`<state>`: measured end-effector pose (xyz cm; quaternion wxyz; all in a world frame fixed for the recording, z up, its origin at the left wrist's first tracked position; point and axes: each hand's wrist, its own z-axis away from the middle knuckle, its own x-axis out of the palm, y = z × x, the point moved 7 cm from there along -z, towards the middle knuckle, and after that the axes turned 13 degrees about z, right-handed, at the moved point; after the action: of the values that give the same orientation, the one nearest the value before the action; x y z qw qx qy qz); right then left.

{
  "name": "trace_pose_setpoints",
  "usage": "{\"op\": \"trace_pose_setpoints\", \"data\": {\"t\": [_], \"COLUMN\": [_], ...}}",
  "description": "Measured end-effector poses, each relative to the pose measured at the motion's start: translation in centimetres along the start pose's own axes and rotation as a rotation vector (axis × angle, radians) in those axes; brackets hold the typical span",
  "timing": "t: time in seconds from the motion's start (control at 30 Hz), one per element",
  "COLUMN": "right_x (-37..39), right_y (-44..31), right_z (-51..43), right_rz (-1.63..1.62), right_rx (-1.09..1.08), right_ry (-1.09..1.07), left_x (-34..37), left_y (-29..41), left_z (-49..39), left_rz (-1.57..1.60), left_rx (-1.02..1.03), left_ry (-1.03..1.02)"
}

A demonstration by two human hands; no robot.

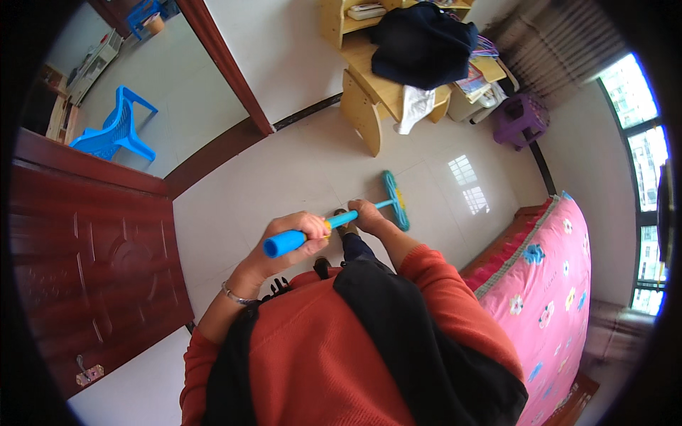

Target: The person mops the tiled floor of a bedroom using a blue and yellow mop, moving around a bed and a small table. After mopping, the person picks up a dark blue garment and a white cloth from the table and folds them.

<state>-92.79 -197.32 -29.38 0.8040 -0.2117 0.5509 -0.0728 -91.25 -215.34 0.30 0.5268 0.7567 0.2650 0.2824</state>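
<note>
A blue mop handle (pixel 341 219) slants across in front of me, its capped top end toward my left side. My left hand (pixel 298 234) wraps around the upper grip, near a yellow ring on the pole. Lower down, my right hand (pixel 365 214) is closed around the same pole. The teal mop head (pixel 395 201), with some yellow on its far side, rests on the glossy tiled floor (pixel 298 170) just beyond my right hand. My shoes show under the pole.
Ahead stands a wooden desk (pixel 363 114) with a dark garment (pixel 423 45) draped over it. A purple stool (pixel 521 121) sits by the wall. On the right is a bed with a pink floral cover (pixel 554 298). An open red door (pixel 101 266) and blue chair (pixel 120 128) are left.
</note>
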Motion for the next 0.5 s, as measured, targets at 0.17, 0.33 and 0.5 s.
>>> {"op": "trace_pose_setpoints", "data": {"t": [0.17,0.33,0.5], "right_x": [-4.4,-10.4,-12.1], "right_y": [-5.3,-9.4,-8.5], "right_z": [-8.8,-13.3,-18.1], "right_rz": [-0.170,-0.289,-0.208], "right_rx": [-0.253,-0.392,-0.322], "right_ry": [0.219,0.322,0.310], "left_x": [-2.5,-4.0,-9.9], "left_y": [3.3,6.3,5.8], "left_z": [-3.5,-6.4,-7.5], "left_rz": [-0.229,-0.277,-0.173], "left_rx": [0.107,0.207,0.240], "left_ry": [0.047,0.088,0.306]}}
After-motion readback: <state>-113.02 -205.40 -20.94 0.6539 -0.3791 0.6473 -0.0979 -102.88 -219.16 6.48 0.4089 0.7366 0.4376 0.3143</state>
